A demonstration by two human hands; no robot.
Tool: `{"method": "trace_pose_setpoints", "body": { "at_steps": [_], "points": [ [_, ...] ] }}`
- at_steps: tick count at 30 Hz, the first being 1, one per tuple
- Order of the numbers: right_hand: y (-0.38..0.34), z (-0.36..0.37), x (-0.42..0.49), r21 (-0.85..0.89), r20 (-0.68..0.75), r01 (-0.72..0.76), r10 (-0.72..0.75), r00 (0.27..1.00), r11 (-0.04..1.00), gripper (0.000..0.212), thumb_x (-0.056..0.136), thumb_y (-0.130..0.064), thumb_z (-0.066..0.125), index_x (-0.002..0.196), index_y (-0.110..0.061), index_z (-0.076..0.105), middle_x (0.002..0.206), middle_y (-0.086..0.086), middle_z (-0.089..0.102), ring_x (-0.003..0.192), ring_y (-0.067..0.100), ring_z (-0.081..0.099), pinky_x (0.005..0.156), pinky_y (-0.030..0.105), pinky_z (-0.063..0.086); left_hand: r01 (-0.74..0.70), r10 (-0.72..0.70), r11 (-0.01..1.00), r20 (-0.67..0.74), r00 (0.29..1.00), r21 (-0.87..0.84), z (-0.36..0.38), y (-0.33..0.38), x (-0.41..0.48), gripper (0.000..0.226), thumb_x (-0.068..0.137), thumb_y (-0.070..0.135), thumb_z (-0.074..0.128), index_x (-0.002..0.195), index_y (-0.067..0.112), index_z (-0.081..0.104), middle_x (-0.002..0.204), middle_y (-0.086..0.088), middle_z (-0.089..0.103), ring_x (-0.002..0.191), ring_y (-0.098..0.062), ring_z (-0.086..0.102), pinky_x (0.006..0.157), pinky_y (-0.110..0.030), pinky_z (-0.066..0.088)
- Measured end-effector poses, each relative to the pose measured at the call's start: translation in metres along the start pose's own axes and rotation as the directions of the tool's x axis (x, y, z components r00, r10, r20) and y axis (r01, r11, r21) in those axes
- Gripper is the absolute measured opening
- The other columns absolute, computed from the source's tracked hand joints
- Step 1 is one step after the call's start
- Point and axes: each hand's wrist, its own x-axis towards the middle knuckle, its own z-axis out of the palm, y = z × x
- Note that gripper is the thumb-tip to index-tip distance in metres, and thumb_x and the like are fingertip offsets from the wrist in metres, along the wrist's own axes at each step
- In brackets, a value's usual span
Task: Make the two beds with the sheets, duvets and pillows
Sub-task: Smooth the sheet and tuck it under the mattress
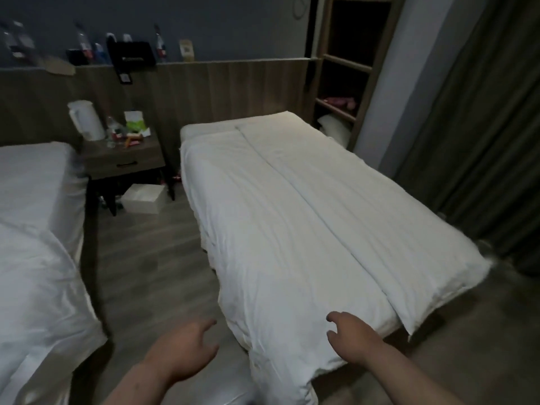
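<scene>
At foot of right bed [200, 132]: duvet [277, 217] lies folded lengthwise, near end overhanging. Right hand [352, 339] at its edge, left hand [187, 350] beside it over floor; fingers loose, holding nothing. Rec: grab both near corners, pull evenly, unfold flat.

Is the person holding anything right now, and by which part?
Nothing is held. The left hand and the right hand reach, with loosely curled fingers, toward the foot end of the duvet without gripping it.

You see a white duvet [292, 214] folded lengthwise along the right bed [204, 131], near end drooping off; the left bed [32, 182] lies white-sheeted.
</scene>
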Motion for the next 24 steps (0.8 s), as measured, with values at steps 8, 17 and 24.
{"method": "trace_pose_setpoints", "body": {
  "at_steps": [8,17,24],
  "points": [
    [0.01,0.007,0.01,0.177,-0.031,-0.165,0.173,0.984,0.97,0.047,0.099,-0.033,0.043,0.144,-0.021,0.044,0.142,0.002,0.051,0.13,0.02,0.048,0.104,0.027,0.037,-0.216,0.201,0.967,0.117,0.973,0.134,-0.012,0.017,0.082,0.062,0.086,0.051,0.052,0.144,0.029,0.046,0.149,0.01,0.046,0.134,-0.007,0.043,0.108,-0.018,0.032],
    [-0.005,0.013,-0.022,0.486,-0.089,-0.394,0.493,0.865,0.78,0.047,0.094,-0.03,0.05,0.14,-0.018,0.05,0.138,0.005,0.056,0.125,0.022,0.053,0.1,0.025,0.041,-0.532,0.446,0.813,0.331,0.831,0.238,-0.01,0.047,0.162,0.06,0.092,0.05,0.052,0.147,0.027,0.042,0.151,0.01,0.041,0.138,-0.01,0.038,0.112,-0.025,0.031],
    [-0.059,0.047,-0.053,0.559,-0.066,-0.517,0.656,0.752,0.649,0.038,0.096,-0.026,0.05,0.13,-0.013,0.058,0.135,0.008,0.058,0.121,0.024,0.056,0.095,0.025,0.041,-0.7,0.581,0.691,0.439,0.686,0.18,-0.012,0.015,0.19,0.067,0.084,0.055,0.046,0.146,0.029,0.042,0.153,0.01,0.04,0.139,-0.008,0.038,0.113,-0.024,0.03]
  ]
}}
